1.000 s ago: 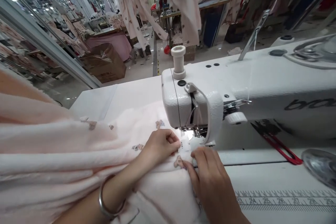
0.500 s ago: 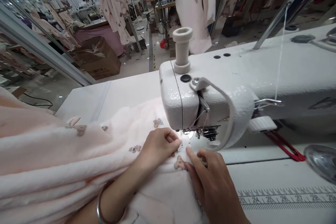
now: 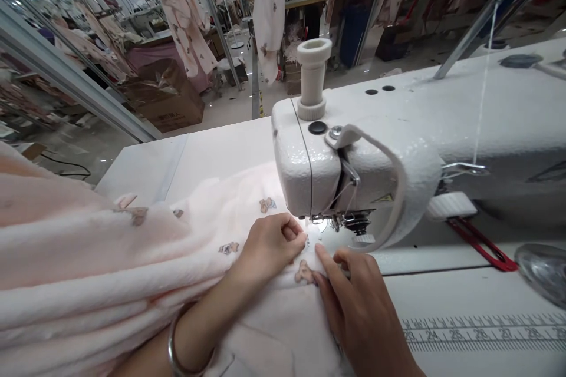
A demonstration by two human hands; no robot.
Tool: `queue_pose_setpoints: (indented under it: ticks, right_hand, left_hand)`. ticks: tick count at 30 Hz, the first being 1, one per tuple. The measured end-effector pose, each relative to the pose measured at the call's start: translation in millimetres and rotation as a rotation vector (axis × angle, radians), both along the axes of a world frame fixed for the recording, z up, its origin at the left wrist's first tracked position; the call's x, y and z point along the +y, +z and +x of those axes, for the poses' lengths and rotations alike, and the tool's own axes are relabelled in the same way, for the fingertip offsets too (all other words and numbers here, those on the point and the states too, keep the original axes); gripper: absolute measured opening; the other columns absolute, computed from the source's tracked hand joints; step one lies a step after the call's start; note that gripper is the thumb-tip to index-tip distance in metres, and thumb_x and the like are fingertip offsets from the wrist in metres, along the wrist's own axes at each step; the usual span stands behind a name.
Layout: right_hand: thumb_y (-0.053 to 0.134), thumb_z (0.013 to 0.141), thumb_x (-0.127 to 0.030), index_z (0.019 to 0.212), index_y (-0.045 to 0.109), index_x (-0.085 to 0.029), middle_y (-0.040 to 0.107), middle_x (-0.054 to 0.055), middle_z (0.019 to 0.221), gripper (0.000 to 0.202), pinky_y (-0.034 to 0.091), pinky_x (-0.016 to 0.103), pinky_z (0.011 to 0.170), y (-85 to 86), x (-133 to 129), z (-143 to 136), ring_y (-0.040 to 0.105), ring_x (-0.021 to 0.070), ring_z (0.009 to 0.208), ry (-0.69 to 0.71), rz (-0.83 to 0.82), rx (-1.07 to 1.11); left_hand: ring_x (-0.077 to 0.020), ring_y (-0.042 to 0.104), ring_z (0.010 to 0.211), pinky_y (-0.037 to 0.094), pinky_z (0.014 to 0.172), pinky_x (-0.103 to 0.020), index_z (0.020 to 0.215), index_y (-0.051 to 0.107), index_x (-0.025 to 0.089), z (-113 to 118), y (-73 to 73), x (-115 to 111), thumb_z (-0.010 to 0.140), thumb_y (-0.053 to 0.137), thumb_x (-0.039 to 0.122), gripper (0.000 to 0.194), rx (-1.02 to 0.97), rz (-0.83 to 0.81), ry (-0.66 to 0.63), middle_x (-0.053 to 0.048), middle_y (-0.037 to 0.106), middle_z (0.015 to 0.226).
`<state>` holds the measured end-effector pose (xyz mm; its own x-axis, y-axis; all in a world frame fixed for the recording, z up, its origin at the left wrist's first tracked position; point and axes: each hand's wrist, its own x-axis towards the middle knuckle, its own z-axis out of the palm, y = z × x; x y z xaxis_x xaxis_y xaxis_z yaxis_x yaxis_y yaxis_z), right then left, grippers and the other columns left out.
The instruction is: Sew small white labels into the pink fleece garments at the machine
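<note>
From here I have my left hand [image 3: 269,247] pinched on the pale pink fabric [image 3: 274,321], my right hand [image 3: 360,291] touching its edge, thumb and forefinger apart. The fabric lies across the white bench [image 3: 212,141], beside the sewing machine's needle area; the red handle [image 3: 504,263] sits farther right.

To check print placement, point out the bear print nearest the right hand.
The brown bear print lying between the left hand and right hand, beside the latter's thumb; other prints on the pink fabric all lie farther left.
</note>
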<state>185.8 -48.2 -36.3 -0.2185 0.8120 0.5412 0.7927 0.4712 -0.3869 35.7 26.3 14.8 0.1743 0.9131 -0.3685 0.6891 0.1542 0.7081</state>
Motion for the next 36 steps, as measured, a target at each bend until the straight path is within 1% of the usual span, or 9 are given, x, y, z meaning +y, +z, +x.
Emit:
queue_pose_setpoints:
  ticks: [4,7,10,13,17,23,27,30,36]
  right_hand:
    - [0.045,0.091,-0.018,0.121,0.049,-0.005,0.047,0.013,0.092,0.033,0.045,0.039,0.066,1.0,1,1,0.044,0.0220,0.082,0.023,-0.017,-0.010]
    - [0.044,0.092,-0.020,0.118,0.051,-0.005,0.047,0.012,0.091,0.031,0.045,0.039,0.066,1.4,2,1,0.043,0.0215,0.081,0.023,-0.015,-0.002]
    - [0.043,0.092,-0.021,0.118,0.051,-0.005,0.047,0.012,0.092,0.032,0.045,0.039,0.066,1.1,2,1,0.042,0.0212,0.081,0.023,-0.023,0.013]
    - [0.043,0.092,-0.021,0.118,0.051,-0.005,0.046,0.011,0.091,0.032,0.045,0.038,0.066,0.7,2,1,0.042,0.0208,0.080,0.022,-0.037,0.006]
    - [0.042,0.092,-0.021,0.118,0.052,-0.006,0.046,0.011,0.091,0.031,0.045,0.038,0.067,1.3,2,0,0.042,0.0208,0.080,0.018,-0.059,-0.022]
    - [0.040,0.092,-0.021,0.117,0.052,-0.006,0.046,0.010,0.089,0.032,0.047,0.035,0.065,6.2,4,3,0.044,0.0204,0.079,0.023,-0.054,-0.029]
    - [0.037,0.084,-0.006,0.119,0.053,-0.007,0.046,0.009,0.082,0.038,0.049,0.033,0.060,10.8,8,8,0.045,0.0193,0.073,0.016,-0.080,-0.198]
    - [0.036,0.078,0.001,0.112,0.058,-0.007,0.048,0.009,0.079,0.042,0.048,0.033,0.059,10.7,13,8,0.045,0.0197,0.069,-0.010,-0.037,-0.299]
    - [0.039,0.083,-0.001,0.113,0.059,-0.009,0.053,0.012,0.090,0.037,0.044,0.033,0.064,-1.0,21,1,0.043,0.0188,0.067,-0.054,0.108,-0.271]
  left_hand:
    - [-0.0151,0.060,0.065,0.045,0.059,-0.024,0.091,0.060,0.018,-12,13.8,-18,0.082,0.051,0.026,0.015,0.281,0.308,-0.141,-0.004,0.063,0.081]
    - [-0.0197,0.063,0.084,0.052,0.070,-0.030,0.104,0.059,0.017,-22,19.1,-35,0.087,0.042,0.016,0.024,0.401,0.471,-0.403,-0.011,0.060,0.108]
    - [-0.0232,0.050,0.119,0.047,0.097,-0.036,0.124,0.049,0.012,-29,9.8,-45,0.087,0.040,0.007,0.038,0.384,0.628,-0.643,-0.014,0.050,0.130]
    - [-0.0230,0.040,0.129,0.040,0.107,-0.036,0.131,0.039,0.005,-32,-2.2,-46,0.087,0.038,0.004,0.045,0.376,0.758,-0.771,-0.015,0.047,0.134]
    - [-0.0270,0.041,0.128,0.043,0.104,-0.039,0.127,0.043,0.001,-33,-5.0,-41,0.087,0.036,0.003,0.042,0.366,0.788,-0.828,-0.019,0.049,0.131]
    - [-0.0263,0.044,0.126,0.046,0.102,-0.040,0.130,0.042,0.004,-31,-5.8,-41,0.086,0.034,0.003,0.044,0.344,0.789,-0.801,-0.019,0.049,0.131]
    - [-0.0264,0.043,0.127,0.045,0.102,-0.040,0.129,0.043,0.005,-33,-14.0,-42,0.083,0.036,0.000,0.047,0.386,0.814,-0.810,-0.017,0.048,0.132]
    - [-0.0271,0.040,0.128,0.042,0.104,-0.041,0.131,0.041,0.006,-35,-18.8,-38,0.084,0.038,0.001,0.048,0.396,0.809,-0.809,-0.016,0.046,0.135]
    - [-0.0251,0.040,0.128,0.040,0.106,-0.042,0.126,0.045,0.009,-38,-12.6,-23,0.089,0.037,0.007,0.038,0.374,0.668,-0.835,-0.015,0.045,0.135]
